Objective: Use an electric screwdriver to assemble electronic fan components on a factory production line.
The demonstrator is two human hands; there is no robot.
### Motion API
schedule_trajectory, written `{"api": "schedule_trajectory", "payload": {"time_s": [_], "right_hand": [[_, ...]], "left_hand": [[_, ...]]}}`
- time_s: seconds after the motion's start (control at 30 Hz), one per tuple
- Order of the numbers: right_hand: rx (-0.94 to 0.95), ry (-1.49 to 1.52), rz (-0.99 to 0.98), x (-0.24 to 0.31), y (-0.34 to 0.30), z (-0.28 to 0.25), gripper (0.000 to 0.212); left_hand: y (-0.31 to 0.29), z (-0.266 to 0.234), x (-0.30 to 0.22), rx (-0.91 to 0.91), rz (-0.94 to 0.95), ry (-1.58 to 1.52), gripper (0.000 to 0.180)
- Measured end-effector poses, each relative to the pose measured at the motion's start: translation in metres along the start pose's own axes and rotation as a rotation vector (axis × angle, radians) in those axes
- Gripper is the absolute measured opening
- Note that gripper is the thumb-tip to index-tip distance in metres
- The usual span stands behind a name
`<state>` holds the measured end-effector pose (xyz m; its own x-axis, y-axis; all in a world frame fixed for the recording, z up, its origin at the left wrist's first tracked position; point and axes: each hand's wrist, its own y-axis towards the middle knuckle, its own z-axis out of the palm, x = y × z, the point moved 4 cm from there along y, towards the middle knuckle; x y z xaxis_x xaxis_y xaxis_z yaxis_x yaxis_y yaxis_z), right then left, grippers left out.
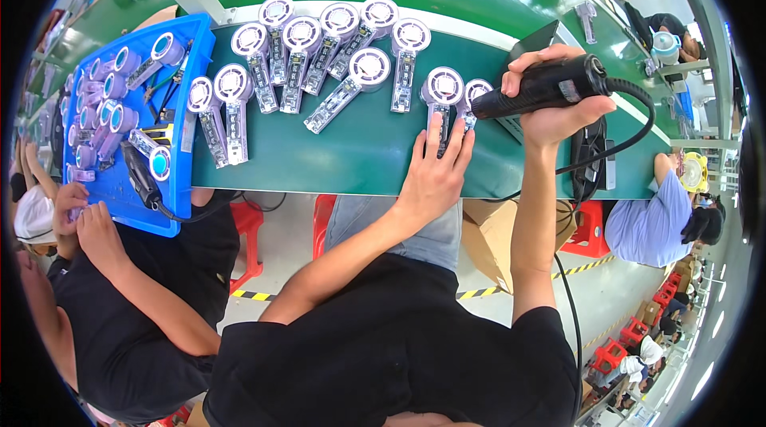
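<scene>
Wrapped in my right hand [550, 96] is a black electric screwdriver [558, 85], held nearly level. Its narrow end points left and overlaps the round head of a handheld fan [478, 90]; whether the bit touches is hidden. My left hand [435, 175] lies palm down, its fingers stretched and apart over the handles of that fan and the neighbouring handheld fan [444, 85]. Several more purple-and-white fans, such as one lying aslant [339, 100], spread leftward across the green tabletop [359, 168]. Their handles show bare circuit boards.
At left, a blue tray [187, 171] holds several fans and another black corded tool [142, 175]. Beside it sits a co-worker [136, 291]. The screwdriver's black cord [650, 120] loops right and down. A cardboard box [488, 239] and red stool [586, 231] stand below the table's edge.
</scene>
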<state>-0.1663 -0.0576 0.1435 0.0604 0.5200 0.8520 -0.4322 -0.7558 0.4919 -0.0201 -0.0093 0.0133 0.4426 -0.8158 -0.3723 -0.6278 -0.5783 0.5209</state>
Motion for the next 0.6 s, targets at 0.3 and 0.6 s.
{"api": "schedule_trajectory", "payload": {"time_s": [0.3, 0.6], "right_hand": [[-0.037, -0.125, 0.031, -0.004, -0.014, 0.013, 0.107], [-0.018, -0.131, 0.036, -0.006, -0.021, 0.011, 0.107]], "left_hand": [[0.002, 0.0, 0.0, -0.002, -0.004, -0.003, 0.057], [0.002, -0.001, -0.002, -0.022, -0.011, 0.003, 0.058]]}}
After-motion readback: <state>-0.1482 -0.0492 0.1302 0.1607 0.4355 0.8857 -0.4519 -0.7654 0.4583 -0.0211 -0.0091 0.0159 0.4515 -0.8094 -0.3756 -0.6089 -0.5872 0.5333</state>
